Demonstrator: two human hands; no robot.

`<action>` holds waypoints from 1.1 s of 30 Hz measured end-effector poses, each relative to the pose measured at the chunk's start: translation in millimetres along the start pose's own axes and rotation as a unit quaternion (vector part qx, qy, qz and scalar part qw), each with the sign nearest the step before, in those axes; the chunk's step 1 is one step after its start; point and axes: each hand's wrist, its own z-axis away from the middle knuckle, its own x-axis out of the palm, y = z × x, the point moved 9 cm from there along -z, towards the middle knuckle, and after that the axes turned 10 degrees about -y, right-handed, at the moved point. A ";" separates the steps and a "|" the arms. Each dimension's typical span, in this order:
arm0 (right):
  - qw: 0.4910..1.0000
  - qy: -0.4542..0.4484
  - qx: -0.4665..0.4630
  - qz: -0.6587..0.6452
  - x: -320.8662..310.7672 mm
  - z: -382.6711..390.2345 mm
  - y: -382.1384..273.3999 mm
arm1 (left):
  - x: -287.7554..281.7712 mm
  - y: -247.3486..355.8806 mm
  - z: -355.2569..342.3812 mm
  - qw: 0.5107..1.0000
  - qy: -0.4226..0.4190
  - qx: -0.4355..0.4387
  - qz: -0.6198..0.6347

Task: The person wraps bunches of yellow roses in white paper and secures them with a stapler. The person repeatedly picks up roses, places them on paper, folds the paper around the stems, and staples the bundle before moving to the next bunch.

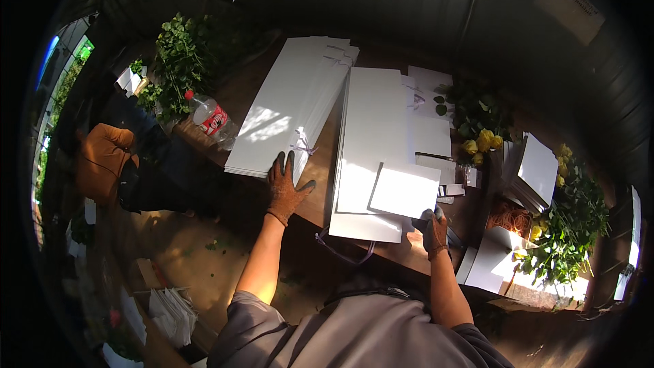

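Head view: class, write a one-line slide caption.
Gloved left hand at a long white stack, gloved right hand holding a smaller white panel, yellow flowers farther right.

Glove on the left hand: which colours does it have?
The glove is reddish brown with dark fingertips, as the head view shows.

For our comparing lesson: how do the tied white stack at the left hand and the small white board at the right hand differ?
The tied stack is long; the small board far shorter. The stack shows purplish ties; the board none. The left hand is at the stack's near edge; the right hand holds the board's corner. Both are white.
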 end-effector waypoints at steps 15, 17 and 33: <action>0.984 -0.140 0.081 0.077 80.3 -18.3 6.6 | -58.1 185.0 46.2 0.907 -0.229 0.315 0.160; 0.981 -0.106 0.161 -0.035 95.5 -11.8 7.3 | -56.2 212.2 50.3 0.886 -0.277 0.309 0.207; 0.955 0.075 -0.136 0.254 19.8 32.3 -182.9 | 153.9 53.5 -49.2 0.696 -0.213 -0.075 0.682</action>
